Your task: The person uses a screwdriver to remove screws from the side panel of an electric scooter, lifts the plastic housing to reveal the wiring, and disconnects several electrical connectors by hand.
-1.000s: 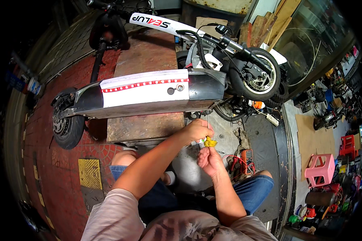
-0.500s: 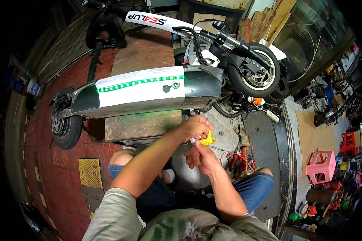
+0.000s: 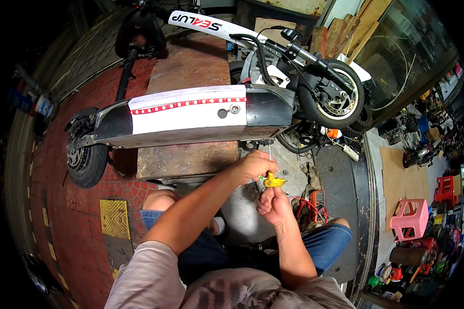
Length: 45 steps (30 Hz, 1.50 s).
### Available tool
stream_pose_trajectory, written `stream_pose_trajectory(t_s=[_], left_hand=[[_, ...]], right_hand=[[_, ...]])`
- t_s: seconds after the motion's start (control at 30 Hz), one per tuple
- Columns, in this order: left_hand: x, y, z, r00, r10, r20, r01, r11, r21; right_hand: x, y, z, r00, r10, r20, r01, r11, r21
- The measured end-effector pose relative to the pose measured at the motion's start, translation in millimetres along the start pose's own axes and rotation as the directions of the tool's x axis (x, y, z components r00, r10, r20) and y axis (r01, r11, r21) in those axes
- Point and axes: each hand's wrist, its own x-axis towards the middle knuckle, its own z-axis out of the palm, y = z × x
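My left hand (image 3: 257,166) is closed around a tool with a thin metal shaft (image 3: 270,148), which points away from me, much like a screwdriver; the fingers hide most of its handle. Just below and to the right, a small curved yellow piece (image 3: 275,182) sits at the fingertips of my right hand (image 3: 274,205), which pinches it from beneath. What exactly the yellow piece is, I cannot make out. Beyond both hands lies an electric scooter (image 3: 188,113) on its side, its white side panel carrying a lit red light strip (image 3: 185,106).
A wooden block (image 3: 185,160) is under the scooter deck. Right of my hands are a multimeter (image 3: 317,199) with red leads and a grimy rag (image 3: 310,175). A pink stool (image 3: 409,220) stands farther right, and a yellow textured tile (image 3: 115,219) lies on the left.
The light strip has turned from green to red. My hands and the yellow piece have shifted slightly right in view, as has the scooter. The yellow piece is turned differently.
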Motion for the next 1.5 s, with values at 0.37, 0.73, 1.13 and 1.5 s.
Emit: stream_pose_trajectory(t_s=[0.37, 0.73, 1.13, 1.5], left_hand=[[-1.8, 0.4, -3.3, 0.998, 0.044, 0.049, -0.044, 0.999, 0.010], [6.5, -7.5, 5.4, 0.988, 0.150, -0.020, -0.151, 0.988, -0.041], [5.4, -8.1, -7.6, 0.989, 0.124, 0.074, -0.126, 0.992, 0.028], [6.8, -8.7, -7.6, 0.991, 0.132, 0.034, -0.131, 0.991, -0.032]], right_hand=[[-18.5, -11.0, 26.6, 0.945, 0.197, 0.262, -0.149, 0.970, -0.192], [21.5, 17.6, 18.1, 0.971, -0.033, -0.236, -0.054, 0.935, -0.349], [-28.9, -17.1, 35.2, 0.979, 0.147, 0.139, -0.087, 0.927, -0.366], [-6.5, -9.6, -2.1, 0.997, 0.058, -0.042, -0.062, 0.992, -0.111]])
